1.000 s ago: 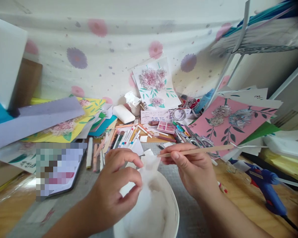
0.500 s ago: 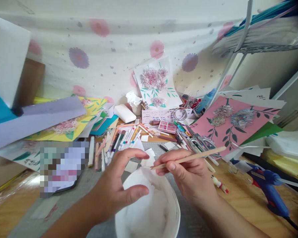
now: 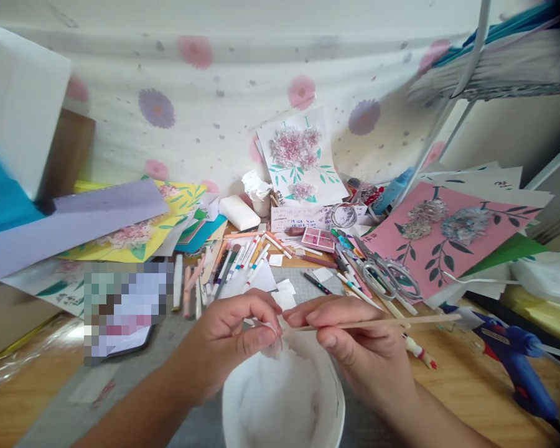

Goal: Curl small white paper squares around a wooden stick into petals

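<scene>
Flowered curtain (image 3: 242, 134) backs the head view's bench (image 3: 466, 392), where fingers of the right hand (image 3: 366, 339) clamp a wooden stick (image 3: 408, 321) above a white bowl (image 3: 339, 407). Fingers of the left hand (image 3: 236, 336) curl near the stick's tip, grip unclear; delicate stick work seems under way, the next move calling for steadiness.

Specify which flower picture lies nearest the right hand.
The pink picture, by the scissors; the yellow picture and white picture are farther from the right hand.

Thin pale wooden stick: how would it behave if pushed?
The stick is probably stiff, jutting straight from the right hand without visible sag. Likely light, being so slim. It might snap if bent hard, given that thinness.
</scene>
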A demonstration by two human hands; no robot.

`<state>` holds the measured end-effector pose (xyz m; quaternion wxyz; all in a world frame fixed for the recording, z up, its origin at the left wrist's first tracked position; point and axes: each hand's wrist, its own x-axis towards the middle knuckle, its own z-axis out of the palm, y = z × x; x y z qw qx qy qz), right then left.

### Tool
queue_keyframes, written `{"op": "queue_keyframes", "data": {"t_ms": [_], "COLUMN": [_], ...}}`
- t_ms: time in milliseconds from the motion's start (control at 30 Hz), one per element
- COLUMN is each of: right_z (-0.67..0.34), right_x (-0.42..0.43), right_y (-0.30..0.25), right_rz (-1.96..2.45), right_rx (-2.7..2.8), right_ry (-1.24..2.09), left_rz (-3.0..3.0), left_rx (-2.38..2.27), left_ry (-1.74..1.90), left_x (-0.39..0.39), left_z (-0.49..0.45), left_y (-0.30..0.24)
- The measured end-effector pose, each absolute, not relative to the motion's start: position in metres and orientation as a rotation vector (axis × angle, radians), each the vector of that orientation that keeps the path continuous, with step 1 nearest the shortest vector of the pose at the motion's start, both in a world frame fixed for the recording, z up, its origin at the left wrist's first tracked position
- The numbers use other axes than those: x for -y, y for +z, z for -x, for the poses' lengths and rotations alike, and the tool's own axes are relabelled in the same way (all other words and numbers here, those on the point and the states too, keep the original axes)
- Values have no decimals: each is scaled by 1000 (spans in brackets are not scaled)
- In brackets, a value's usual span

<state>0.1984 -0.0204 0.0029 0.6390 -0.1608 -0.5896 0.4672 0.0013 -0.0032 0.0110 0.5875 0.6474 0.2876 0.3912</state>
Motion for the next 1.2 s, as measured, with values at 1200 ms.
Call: {"op": "queue_keyframes", "data": {"t_ms": [1200], "right_z": [-196], "right_x": [23], "right_y": [7], "right_rz": [379], "right_rx": [1392], "right_ry": [1016], "left_rz": [-1510], "left_rx": [-757], "left_ry": [876], "left_x": [4], "left_z": [0], "left_y": [12]}}
